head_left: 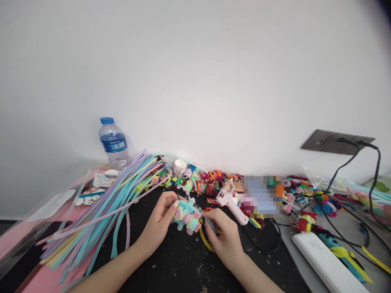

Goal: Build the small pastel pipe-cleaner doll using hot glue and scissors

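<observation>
A pastel bundle of fuzzy pipe cleaners (187, 217), in aqua, pink, yellow and lilac, is held up at the middle of the head view. My left hand (160, 217) is closed on its left side, thumb and fingers pinching it. My right hand (224, 234) is at the bundle's right, its fingers curled around a yellow and grey-blue curved thing (205, 241). The fingers cover most of that thing, so its kind is unclear. Below both hands lies a black mat (171, 264) strewn with small scraps.
Loose pastel pipe cleaners (113, 211) spread at the left, before a water bottle (113, 142). A pink glue gun (230, 201) and a paper cup (180, 167) stand among colourful fuzzy figures along the wall. At right are a white oblong device (326, 260) and black cables (337, 173).
</observation>
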The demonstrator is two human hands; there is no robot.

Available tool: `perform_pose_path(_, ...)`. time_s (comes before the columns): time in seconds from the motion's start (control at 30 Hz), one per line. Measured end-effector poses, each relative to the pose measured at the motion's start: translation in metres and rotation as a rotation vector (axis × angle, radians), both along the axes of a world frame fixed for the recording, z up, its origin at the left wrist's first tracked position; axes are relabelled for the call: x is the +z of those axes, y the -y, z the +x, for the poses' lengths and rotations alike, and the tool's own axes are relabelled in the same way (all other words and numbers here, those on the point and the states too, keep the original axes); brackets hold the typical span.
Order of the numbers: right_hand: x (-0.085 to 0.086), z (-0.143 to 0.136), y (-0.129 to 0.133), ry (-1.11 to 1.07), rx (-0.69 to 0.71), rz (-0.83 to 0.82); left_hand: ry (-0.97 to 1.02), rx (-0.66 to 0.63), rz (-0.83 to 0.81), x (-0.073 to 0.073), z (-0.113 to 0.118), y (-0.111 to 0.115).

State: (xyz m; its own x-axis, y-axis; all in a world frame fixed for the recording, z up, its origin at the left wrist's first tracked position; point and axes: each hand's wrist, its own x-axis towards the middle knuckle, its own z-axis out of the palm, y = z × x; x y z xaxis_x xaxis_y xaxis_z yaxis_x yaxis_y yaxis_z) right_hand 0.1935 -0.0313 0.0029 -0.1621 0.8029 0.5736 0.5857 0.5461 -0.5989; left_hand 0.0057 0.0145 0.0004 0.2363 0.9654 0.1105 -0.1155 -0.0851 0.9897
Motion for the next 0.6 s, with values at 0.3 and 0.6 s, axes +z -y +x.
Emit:
perform_pose_path(0.3,0.0032,0.0023,-0.0035,-0.033,-0.092,0.01,0.088,-0.111,-0.156,0.0033,0.0001,0.002)
perform_pose_path(0.6,0.0047,0.004,-0.0047,-0.049,-0.083,0.006,0.073,-0.136,-0.164,0.0033,0.0001,0.0004)
